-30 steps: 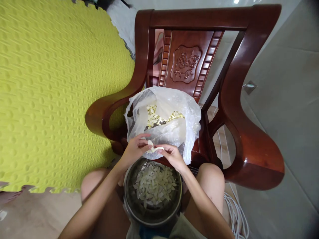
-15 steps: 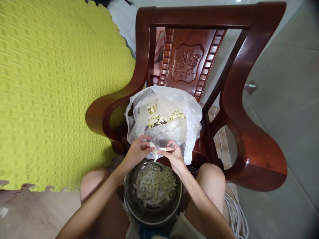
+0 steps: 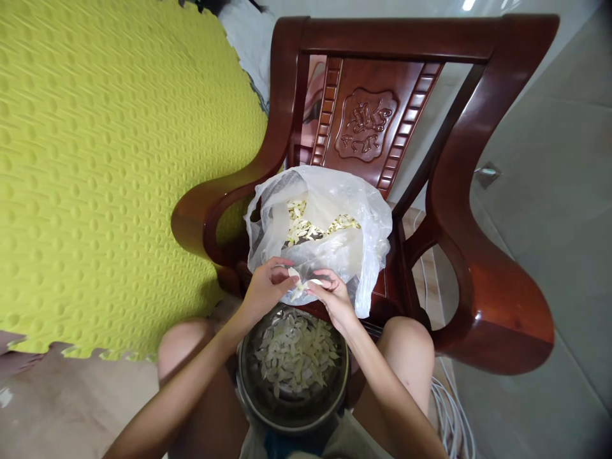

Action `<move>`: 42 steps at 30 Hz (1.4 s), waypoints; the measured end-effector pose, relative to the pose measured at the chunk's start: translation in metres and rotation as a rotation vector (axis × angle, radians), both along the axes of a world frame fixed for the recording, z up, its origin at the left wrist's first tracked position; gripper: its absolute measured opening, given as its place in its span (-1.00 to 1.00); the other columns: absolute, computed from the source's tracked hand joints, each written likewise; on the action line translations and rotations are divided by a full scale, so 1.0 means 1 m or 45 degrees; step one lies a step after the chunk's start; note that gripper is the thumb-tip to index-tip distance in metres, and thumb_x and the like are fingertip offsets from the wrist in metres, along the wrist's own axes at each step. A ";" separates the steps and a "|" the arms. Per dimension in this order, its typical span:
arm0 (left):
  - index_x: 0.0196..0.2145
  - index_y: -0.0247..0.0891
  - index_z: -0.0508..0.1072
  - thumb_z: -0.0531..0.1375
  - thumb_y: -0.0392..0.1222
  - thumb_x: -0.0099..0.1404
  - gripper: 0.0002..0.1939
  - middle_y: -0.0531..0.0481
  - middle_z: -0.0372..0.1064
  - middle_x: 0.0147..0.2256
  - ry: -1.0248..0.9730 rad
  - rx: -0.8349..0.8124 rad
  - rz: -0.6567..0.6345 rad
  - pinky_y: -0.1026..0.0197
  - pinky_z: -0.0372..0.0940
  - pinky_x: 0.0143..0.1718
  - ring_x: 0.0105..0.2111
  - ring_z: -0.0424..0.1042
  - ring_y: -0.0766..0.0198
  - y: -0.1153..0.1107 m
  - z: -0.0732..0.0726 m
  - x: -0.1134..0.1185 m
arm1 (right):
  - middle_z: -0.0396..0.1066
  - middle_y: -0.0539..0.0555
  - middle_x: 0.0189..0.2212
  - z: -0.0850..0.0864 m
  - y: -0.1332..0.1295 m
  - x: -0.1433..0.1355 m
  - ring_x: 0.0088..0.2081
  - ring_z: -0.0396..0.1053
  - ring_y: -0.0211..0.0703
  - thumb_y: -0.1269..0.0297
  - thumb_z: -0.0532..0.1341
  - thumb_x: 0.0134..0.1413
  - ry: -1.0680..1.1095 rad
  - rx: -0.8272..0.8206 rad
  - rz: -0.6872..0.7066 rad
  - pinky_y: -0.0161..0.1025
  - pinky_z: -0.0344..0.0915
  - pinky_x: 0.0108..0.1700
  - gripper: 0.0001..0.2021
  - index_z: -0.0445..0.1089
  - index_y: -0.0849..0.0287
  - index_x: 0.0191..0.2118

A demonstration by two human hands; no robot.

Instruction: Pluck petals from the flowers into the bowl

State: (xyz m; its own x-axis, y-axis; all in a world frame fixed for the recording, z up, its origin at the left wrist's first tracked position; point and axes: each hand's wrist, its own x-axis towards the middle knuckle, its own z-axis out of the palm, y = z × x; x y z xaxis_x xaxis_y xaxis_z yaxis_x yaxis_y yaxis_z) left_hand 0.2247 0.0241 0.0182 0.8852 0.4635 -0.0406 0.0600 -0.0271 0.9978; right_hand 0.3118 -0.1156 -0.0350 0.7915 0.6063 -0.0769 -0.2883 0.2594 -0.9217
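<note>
My left hand (image 3: 268,288) pinches one side of a small white flower (image 3: 297,293) with several loose-looking petals. My right hand (image 3: 333,294) pinches a petal on its other side, thumb and fingers closed. Just below both hands is a metal bowl (image 3: 292,422), held between the knees, with a heap of pale petals (image 3: 297,350) in it. Behind the fingers a white plastic bag (image 3: 375,255) lies wide on the seat. Yellowish-white flower pieces (image 3: 301,228) show inside the bag. The fingertips partly cover the flower.
A dark red wooden armchair (image 3: 396,38) stands ahead, its curved armrests on both sides of the bag. To the left rises a yellow foam mat (image 3: 119,178). White cable (image 3: 452,414) lies coiled on the floor at the right, near grey tiles.
The flower has spread a little between my fingertips, and the strand hanging below it no longer shows. Both hands stay in nearly the same place; the view shifted slightly.
</note>
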 end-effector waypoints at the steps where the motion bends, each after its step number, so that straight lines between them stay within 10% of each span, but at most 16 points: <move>1: -0.21 -0.27 0.35 0.35 -0.09 0.05 -0.60 0.10 0.42 -0.50 -0.009 0.001 0.024 0.30 0.27 -0.41 -0.49 0.41 0.33 -0.001 0.001 0.000 | 0.48 -0.02 -0.50 0.000 0.000 0.001 -0.39 0.48 -0.12 0.06 0.43 -0.22 -0.023 -0.007 0.028 -0.06 0.44 -0.13 -0.60 0.36 0.13 -0.28; 6: -0.15 -0.23 0.28 0.30 0.12 0.08 -0.50 0.06 0.45 -0.41 0.119 -0.067 0.036 0.26 0.35 -0.42 -0.45 0.46 0.28 -0.007 -0.003 0.004 | 0.50 0.07 -0.38 -0.001 0.000 -0.002 -0.27 0.49 -0.05 -0.05 0.29 -0.02 -0.194 -0.039 0.033 -0.05 0.42 -0.08 -0.65 0.44 0.15 -0.29; 11: -0.50 -0.31 0.37 0.11 0.32 0.15 -0.45 0.02 0.34 -0.68 0.351 -0.115 -0.168 0.25 0.28 -0.62 -0.68 0.37 0.26 -0.008 -0.011 0.006 | 0.50 0.07 -0.33 -0.001 -0.004 -0.008 -0.25 0.48 -0.04 0.05 0.24 0.10 -0.397 -0.133 -0.089 -0.14 0.38 -0.15 -0.73 0.40 0.13 -0.18; 24: -0.44 -0.23 0.23 0.21 0.12 0.18 -0.64 0.17 0.21 -0.63 0.106 -0.007 -0.374 0.34 0.09 -0.61 -0.65 0.21 0.40 -0.018 -0.002 0.000 | 0.19 -0.09 -0.61 0.014 -0.017 -0.013 -0.58 0.18 -0.19 0.14 0.09 0.23 -0.838 -0.340 -0.101 -0.26 0.11 -0.48 -0.78 0.29 0.10 -0.08; 36: -0.36 -0.20 0.31 0.16 -0.20 0.19 -0.93 0.00 0.25 -0.51 -0.142 0.603 -0.410 0.14 0.13 -0.32 -0.43 0.30 0.14 -0.023 -0.015 -0.010 | -0.05 -0.21 -0.68 0.015 -0.010 -0.012 -0.71 -0.16 -0.36 0.06 0.17 0.09 -0.250 -0.175 0.115 -0.38 -0.17 -0.67 -0.73 0.23 0.06 -0.15; 42: -0.38 -0.19 0.32 0.19 -0.17 0.17 -0.91 -0.04 0.30 -0.49 -0.118 0.505 -0.417 0.12 0.16 -0.30 -0.39 0.34 0.10 -0.022 -0.018 -0.009 | -0.07 -0.21 -0.70 0.003 -0.008 -0.011 -0.74 -0.15 -0.37 0.08 0.13 0.11 -0.370 -0.235 0.068 -0.40 -0.10 -0.72 -0.79 0.25 0.10 -0.24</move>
